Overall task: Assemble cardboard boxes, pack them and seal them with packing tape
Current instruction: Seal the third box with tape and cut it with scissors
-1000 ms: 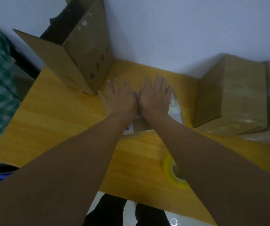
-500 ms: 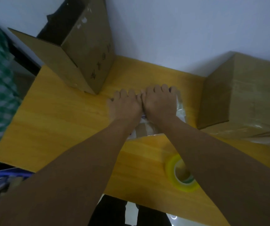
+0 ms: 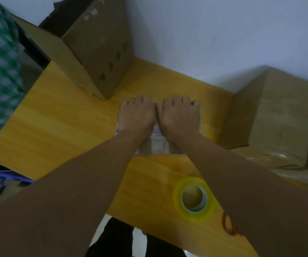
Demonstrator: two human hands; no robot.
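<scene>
Gripping the small wrapped package [image 3: 157,145] mid-way across the table [image 3: 65,117], fingers curled over its far edge, left hand [image 3: 137,115] and right hand [image 3: 180,115] sit side by side, with the tape roll [image 3: 194,199] at five o'clock, nearest the right arm
</scene>
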